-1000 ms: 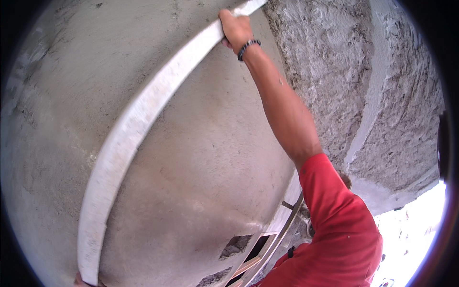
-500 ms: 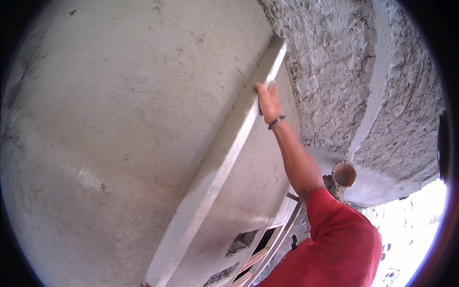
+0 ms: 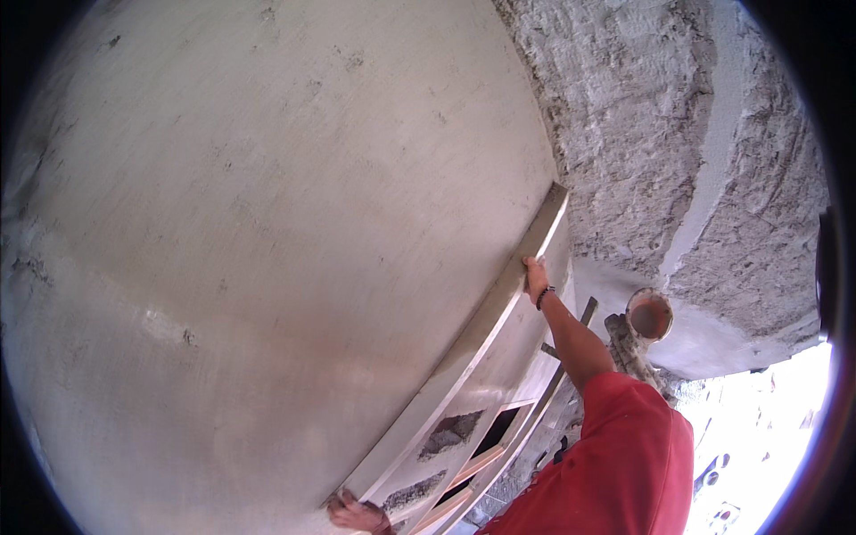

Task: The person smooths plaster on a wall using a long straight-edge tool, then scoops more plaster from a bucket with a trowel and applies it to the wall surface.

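A long, straight, pale screeding bar [image 3: 465, 366] lies slantwise against a smooth grey plastered wall [image 3: 250, 232]. My right hand [image 3: 535, 278], with a dark beaded bracelet at its wrist, is closed around the bar's upper part. Down at the bottom edge, my left hand [image 3: 355, 514] grips the bar's lower end, its fingers bent over the edge. The bar's upper tip reaches close to the corner where the rough wall begins. My right arm, in a red sleeve, stretches up from the lower right.
Rough, unsmoothed wall [image 3: 624, 134] with a pale vertical strip [image 3: 713, 178] stands to the right. A round mortar-stained container [image 3: 649, 316] is beyond my right arm. Below the bar are rough-edged recesses [image 3: 448, 434] and a framed opening with wooden pieces [image 3: 477, 465].
The bar has moved down and to the right along the wall, with my right hand still on it. My left hand has come into fuller view at the bottom.
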Available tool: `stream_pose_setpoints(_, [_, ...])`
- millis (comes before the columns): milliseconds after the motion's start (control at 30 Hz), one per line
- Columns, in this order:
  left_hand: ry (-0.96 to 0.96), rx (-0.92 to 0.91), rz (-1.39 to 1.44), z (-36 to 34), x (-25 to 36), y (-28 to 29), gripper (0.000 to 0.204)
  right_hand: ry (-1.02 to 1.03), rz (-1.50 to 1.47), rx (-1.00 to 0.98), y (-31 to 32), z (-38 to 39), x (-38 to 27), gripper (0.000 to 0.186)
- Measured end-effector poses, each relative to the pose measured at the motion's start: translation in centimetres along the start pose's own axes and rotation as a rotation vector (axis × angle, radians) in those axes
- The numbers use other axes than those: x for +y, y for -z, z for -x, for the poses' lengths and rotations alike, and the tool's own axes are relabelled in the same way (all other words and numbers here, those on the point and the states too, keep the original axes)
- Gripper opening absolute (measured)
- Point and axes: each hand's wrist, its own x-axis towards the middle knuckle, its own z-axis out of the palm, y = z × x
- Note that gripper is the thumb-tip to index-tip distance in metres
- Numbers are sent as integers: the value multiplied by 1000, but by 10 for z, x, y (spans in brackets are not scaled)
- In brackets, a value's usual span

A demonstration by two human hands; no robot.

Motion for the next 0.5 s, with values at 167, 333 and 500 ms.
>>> stream_pose_setpoints(167, [153,-107,-46,46,-8,-18,22,-77,-207,-11,-9,33,4,31])
stream_pose_setpoints(333, [213,-90,-126,3,-55,6,29,146,-187,-198,-58,78,-55,62])
stream_pose_setpoints(500, [141,-49,-117,-64,-91,45,38,528,-147,-160,-130,98,-142,81])
